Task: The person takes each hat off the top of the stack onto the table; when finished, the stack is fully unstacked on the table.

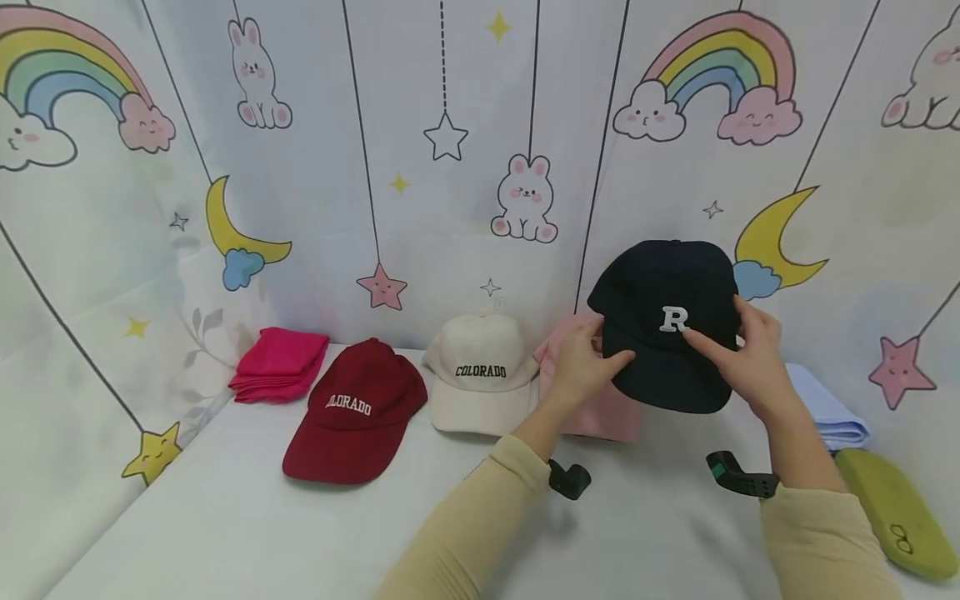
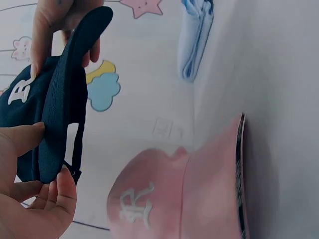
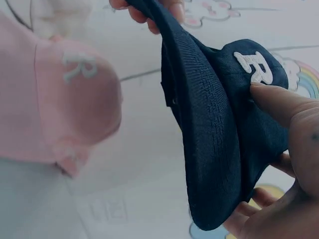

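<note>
A dark navy baseball cap (image 1: 660,279) with a white letter R on its front is held up in the air between both hands, its brim tilted down toward me. My left hand (image 1: 581,362) pinches the cap at the left end of the brim, thumb on top and fingers beneath. On the other side my right hand (image 1: 750,358) grips the crown, its thumb pressing by the letter R and its fingers behind. Below and behind the navy cap sits a pink cap (image 2: 149,199) with a white letter, partly hidden by the left hand in the head view.
Left of the pink cap stand a cream cap (image 1: 480,404) and a dark red cap (image 1: 352,442), both lettered COLORADO. Folded pink cloth (image 1: 281,367) lies at the far left. Folded light blue cloth (image 1: 825,408) and a yellow-green case (image 1: 896,512) lie at the right.
</note>
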